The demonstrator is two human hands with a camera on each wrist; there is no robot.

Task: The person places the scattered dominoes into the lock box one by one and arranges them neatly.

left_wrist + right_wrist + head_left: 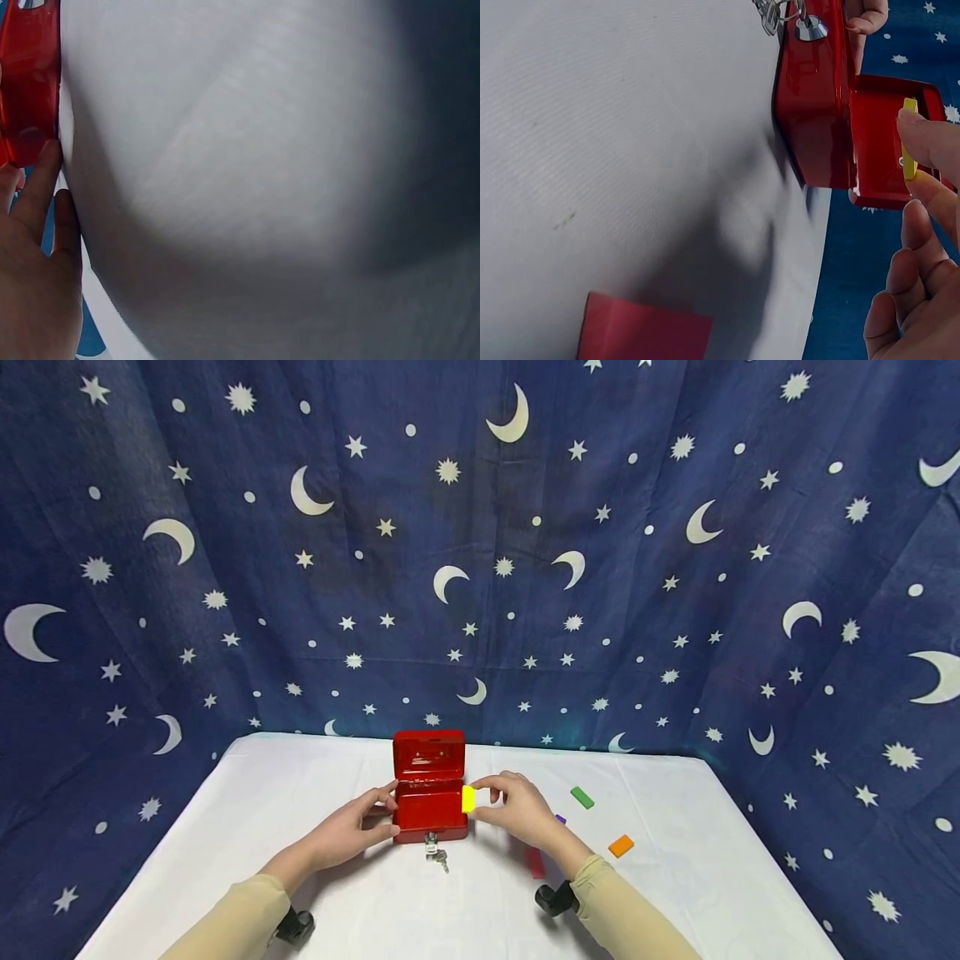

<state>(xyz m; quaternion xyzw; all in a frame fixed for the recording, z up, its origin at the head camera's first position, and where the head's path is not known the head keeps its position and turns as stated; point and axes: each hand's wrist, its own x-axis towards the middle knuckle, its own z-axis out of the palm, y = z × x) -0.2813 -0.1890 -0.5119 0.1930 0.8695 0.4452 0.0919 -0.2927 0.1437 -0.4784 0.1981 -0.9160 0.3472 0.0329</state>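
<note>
A red metal cash box (431, 810) stands on the table with its lid (429, 755) raised; keys (441, 857) hang from the lock on its front. My left hand (350, 828) rests against the box's left side, fingers spread and touching it; the left wrist view shows two fingers fairly straight there. Between thumb and fingertip my right hand (517, 810) pinches a small flat yellow block (468, 799) at the box's right edge. From the right wrist (910, 139), the yellow block appears edge-on in front of the open lid. No object shows inside the box.
To the right lie a green block (582, 797), an orange block (621, 846) and a red block (535, 862). A purple block (560, 818) is mostly hidden behind the right wrist. A white cloth covers the table (315, 768); a dark blue patterned curtain (480, 627) hangs behind.
</note>
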